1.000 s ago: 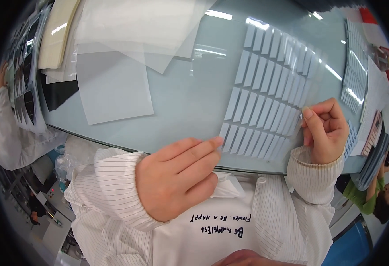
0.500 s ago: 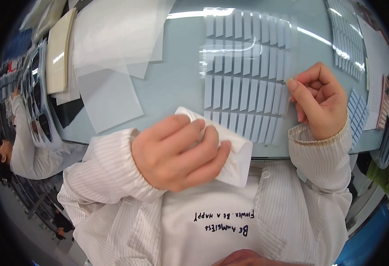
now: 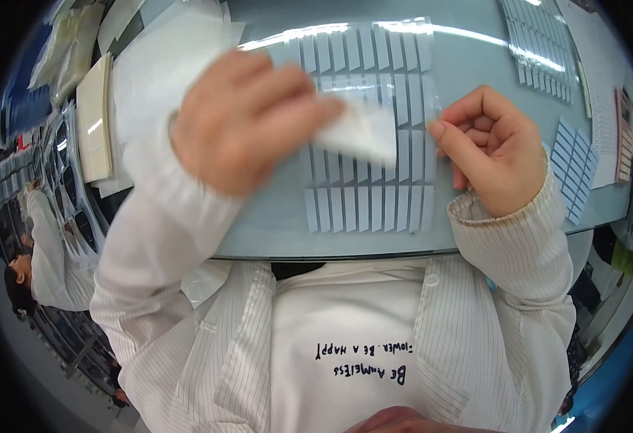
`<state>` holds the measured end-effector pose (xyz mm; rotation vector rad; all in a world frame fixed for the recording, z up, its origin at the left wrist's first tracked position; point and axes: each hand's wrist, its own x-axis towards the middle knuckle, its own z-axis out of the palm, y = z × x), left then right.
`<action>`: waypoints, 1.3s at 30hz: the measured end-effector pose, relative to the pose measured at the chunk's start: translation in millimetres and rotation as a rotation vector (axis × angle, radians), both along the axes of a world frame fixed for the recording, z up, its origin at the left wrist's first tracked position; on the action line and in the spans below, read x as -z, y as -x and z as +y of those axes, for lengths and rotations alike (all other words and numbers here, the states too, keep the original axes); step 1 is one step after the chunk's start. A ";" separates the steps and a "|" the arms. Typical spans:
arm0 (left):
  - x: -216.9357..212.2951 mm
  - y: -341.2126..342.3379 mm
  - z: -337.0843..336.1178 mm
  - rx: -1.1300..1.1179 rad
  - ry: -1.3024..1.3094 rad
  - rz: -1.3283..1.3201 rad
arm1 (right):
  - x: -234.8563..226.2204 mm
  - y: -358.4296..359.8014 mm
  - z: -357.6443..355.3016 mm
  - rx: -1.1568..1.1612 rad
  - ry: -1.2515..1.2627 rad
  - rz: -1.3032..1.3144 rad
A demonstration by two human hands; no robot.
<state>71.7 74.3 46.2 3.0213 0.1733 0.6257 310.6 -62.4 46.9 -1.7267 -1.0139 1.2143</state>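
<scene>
Left hand lifted, gripping white cloth over strip sheet; right hand curled on sheet edge.

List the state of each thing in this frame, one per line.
Left hand: raised over the sheet, gripping a white cloth, blurred.
White cloth: pinched, over the strips.
Right hand: curled, fingertip on the sheet's right edge.
Clear sheet of strips: flat on the table.
Table: pale, glossy.
</scene>
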 end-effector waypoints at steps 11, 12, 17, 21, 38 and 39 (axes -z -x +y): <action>3.0 -6.5 -88.2 0.076 0.100 0.000 | 4.4 -0.2 -0.8 0.005 -0.049 -0.003; 3.9 -13.4 -88.7 0.083 0.102 -0.033 | 6.1 -1.1 -1.0 -0.021 -0.059 -0.034; -0.3 -11.5 -98.3 0.116 0.098 0.010 | 5.2 -1.7 -2.1 -0.059 -0.078 -0.056; -16.0 -25.1 -69.3 0.019 0.132 0.105 | -1.9 -5.1 -2.2 -0.150 -0.125 -0.293; 0.3 -47.5 -18.0 -0.041 0.078 -0.064 | 9.0 -25.3 -1.8 -0.056 -0.290 -0.667; -1.2 -38.4 -39.4 0.001 0.122 0.012 | 12.8 -22.4 -7.6 -0.052 -0.299 -0.673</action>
